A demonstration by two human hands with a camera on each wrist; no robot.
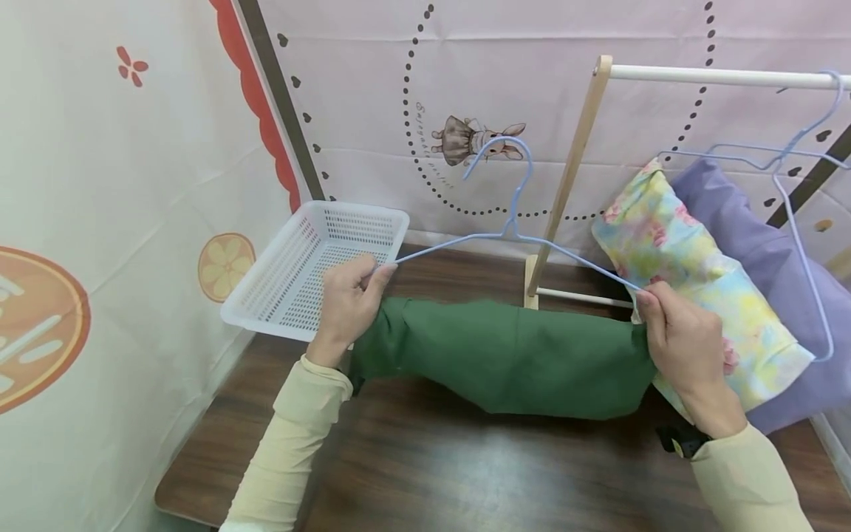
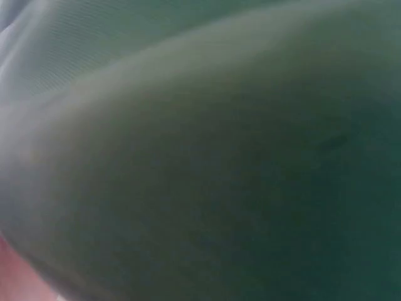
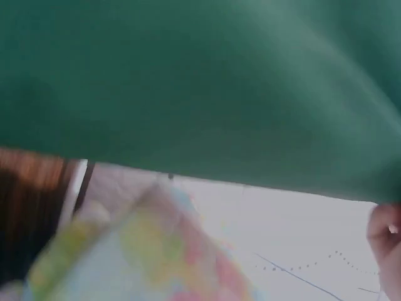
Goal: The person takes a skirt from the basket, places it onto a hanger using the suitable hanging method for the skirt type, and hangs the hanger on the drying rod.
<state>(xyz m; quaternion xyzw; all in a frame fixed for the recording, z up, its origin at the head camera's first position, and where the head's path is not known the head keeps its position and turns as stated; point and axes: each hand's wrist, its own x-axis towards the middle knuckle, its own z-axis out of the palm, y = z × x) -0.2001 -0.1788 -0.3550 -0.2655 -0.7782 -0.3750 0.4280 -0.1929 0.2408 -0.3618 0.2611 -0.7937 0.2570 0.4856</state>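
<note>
A light blue wire clothes hanger is held up in the head view with its hook at the top. My left hand pinches its left end and my right hand pinches its right end. Green cloth hangs between the two hands, just below the hanger's arms, its ends gathered at the fingers. Whether it is fixed to the hanger cannot be made out. The green cloth fills most of the left wrist view and the upper part of the right wrist view.
A white perforated basket stands at the left on the dark wooden table. At the right is a rack with a white rail, where another blue hanger hangs. Floral cloth and purple cloth hang below it.
</note>
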